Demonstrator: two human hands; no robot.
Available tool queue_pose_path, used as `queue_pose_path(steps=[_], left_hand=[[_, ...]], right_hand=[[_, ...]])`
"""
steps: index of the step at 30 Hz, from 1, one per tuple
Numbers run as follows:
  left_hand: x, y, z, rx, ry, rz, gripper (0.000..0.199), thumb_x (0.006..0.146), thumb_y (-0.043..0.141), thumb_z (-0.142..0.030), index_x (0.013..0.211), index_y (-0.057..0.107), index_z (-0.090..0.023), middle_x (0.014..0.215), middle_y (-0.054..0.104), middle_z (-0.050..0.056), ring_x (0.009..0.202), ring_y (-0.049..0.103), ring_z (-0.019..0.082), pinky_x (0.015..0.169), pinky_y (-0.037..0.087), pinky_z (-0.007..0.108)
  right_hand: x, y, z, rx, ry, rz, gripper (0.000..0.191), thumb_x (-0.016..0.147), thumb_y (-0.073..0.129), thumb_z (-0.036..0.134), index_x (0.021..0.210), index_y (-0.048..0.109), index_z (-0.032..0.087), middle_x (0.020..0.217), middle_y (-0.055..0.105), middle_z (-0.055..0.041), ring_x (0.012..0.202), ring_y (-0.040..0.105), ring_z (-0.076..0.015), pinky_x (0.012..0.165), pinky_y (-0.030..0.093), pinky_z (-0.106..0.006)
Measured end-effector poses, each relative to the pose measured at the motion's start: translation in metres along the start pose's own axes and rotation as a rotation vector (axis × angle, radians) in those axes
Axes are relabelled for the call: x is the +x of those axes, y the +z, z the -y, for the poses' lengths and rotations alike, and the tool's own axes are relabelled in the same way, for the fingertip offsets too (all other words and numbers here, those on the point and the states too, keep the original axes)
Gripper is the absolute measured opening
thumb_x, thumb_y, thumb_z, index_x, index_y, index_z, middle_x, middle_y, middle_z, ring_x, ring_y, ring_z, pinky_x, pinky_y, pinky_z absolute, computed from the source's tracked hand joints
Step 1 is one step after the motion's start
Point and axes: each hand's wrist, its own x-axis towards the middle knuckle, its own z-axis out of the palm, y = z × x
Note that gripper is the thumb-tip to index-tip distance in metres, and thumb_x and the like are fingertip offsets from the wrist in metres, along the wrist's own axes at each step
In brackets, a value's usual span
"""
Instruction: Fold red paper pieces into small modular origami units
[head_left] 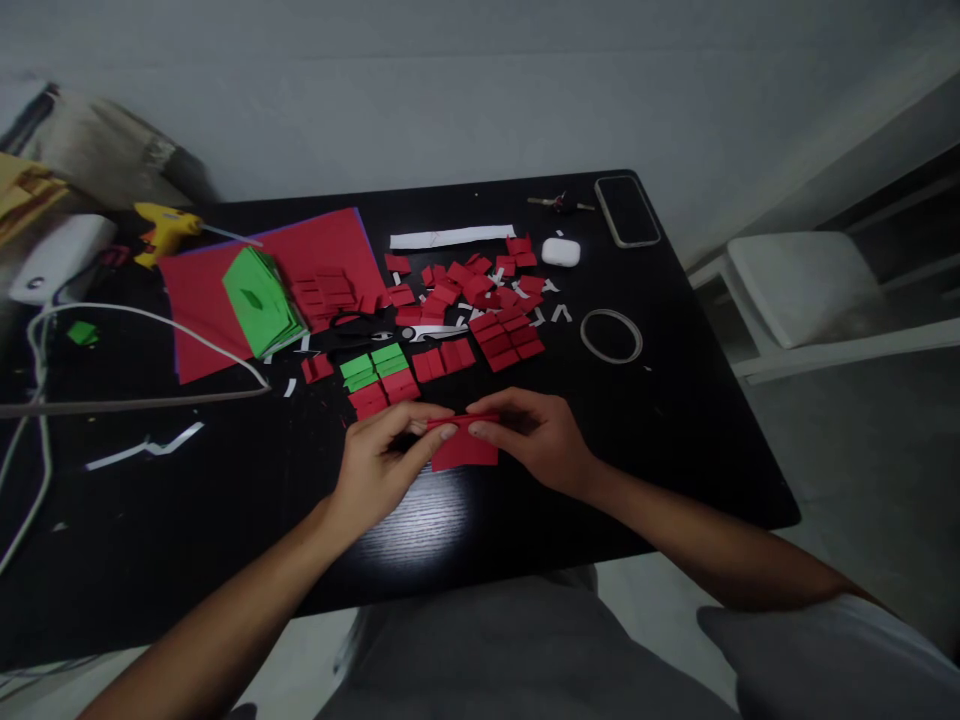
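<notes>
Between both hands, a red piece of paper [465,452] is pinched along its far edge, where a fold shows. My left hand [386,455] is closed on the left end of that fold, thumb in front and fingers behind. On the right end, my right hand [536,435] grips it the same way. Just beyond my left hand lie folded green pieces [373,367] and red folded pieces [444,360]. A larger block of creased red paper [506,337] is beyond my right hand. Scissors [431,332] with dark handles lie behind these pieces.
Red sheets [210,275] carry a green paper stack [259,300] on the left, near a yellow glue gun [166,230] and a white cable [150,312]. Toward the right are a white earbud case [561,252], a clear ring [611,336], a phone [628,210] and keys [561,203].
</notes>
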Motion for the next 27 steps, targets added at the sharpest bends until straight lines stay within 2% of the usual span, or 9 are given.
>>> queue_pose_path(steps=[6, 18, 27], left_hand=[[-0.0013, 0.0003, -0.0007, 0.027, 0.024, -0.016, 0.008, 0.091, 0.076, -0.022, 0.099, 0.077, -0.02, 0.085, 0.079, -0.001, 0.068, 0.068, 0.009, 0.067, 0.055, 0.017], [-0.0002, 0.0006, -0.002, 0.017, 0.012, 0.017, 0.008, 0.092, 0.074, -0.026, 0.093, 0.075, -0.019, 0.081, 0.076, 0.001, 0.067, 0.067, 0.011, 0.064, 0.055, 0.02], [0.0028, -0.0011, -0.0021, 0.024, 0.066, 0.097, 0.008, 0.095, 0.071, -0.025, 0.097, 0.076, -0.019, 0.085, 0.078, 0.002, 0.073, 0.071, 0.012, 0.068, 0.054, 0.021]], right_hand=[[-0.0006, -0.0003, -0.0008, -0.011, 0.026, -0.004, 0.017, 0.082, 0.085, 0.032, 0.096, 0.081, 0.024, 0.089, 0.082, 0.0001, 0.08, 0.076, -0.0151, 0.073, 0.059, -0.025], [-0.0021, 0.0005, 0.0024, -0.087, 0.01, 0.002, 0.017, 0.086, 0.081, 0.039, 0.094, 0.081, 0.025, 0.088, 0.081, -0.001, 0.081, 0.076, -0.0178, 0.075, 0.061, -0.03], [-0.0036, 0.0009, 0.003, -0.114, -0.021, 0.018, 0.011, 0.087, 0.08, 0.033, 0.094, 0.081, 0.024, 0.088, 0.081, -0.0003, 0.078, 0.075, -0.0161, 0.072, 0.059, -0.027]])
